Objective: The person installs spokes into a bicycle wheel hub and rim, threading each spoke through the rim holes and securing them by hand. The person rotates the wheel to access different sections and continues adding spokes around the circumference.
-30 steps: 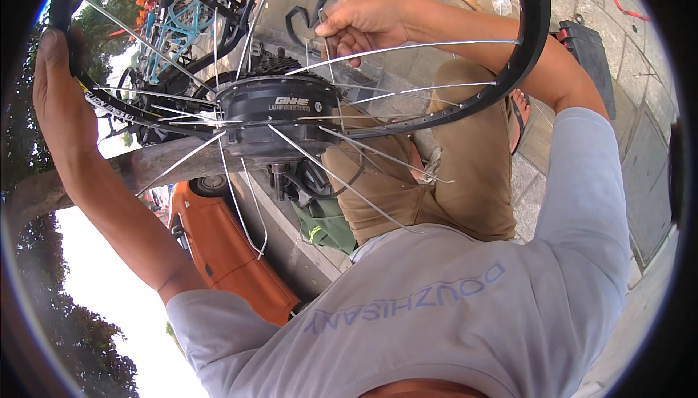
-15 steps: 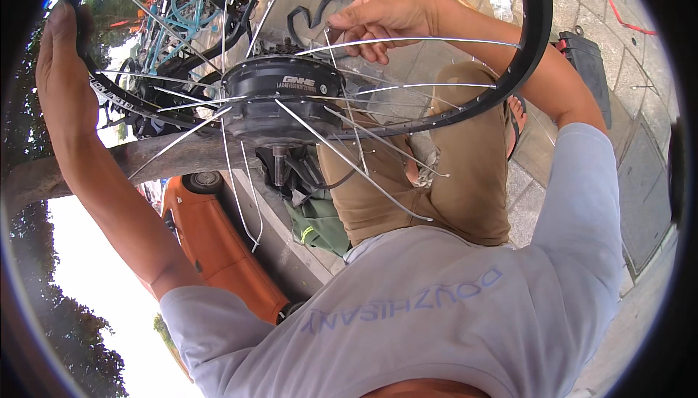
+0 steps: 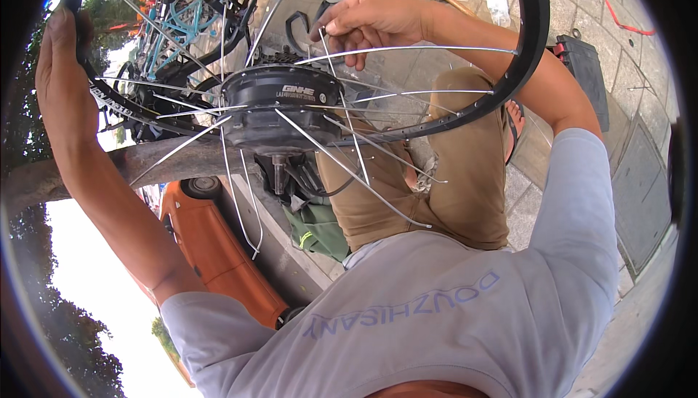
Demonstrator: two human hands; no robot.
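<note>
Left hand (image 3: 62, 82) closed around the black rim (image 3: 534, 42) at its far left edge, palm wrapped over it, holding the wheel up. Right hand (image 3: 371, 20) above the hub, fingertips pinched on the upper end of one loose silver spoke (image 3: 342, 107) that runs down past the hub flange.

Head view: black hub motor (image 3: 280, 103) sits at the wheel's centre, over the person's lap in tan trousers (image 3: 451, 180). Several spokes fan out from the hub. Some reach the rim on the right; others hang free, ends dangling below the hub, not seated in the rim.

Judged progress: lacing partly done. Spokes are threaded through the hub, but a good share remain unattached to the rim.

Behind: parked bicycles (image 3: 171, 23), orange car (image 3: 211, 245), paved ground (image 3: 618, 5).
</note>
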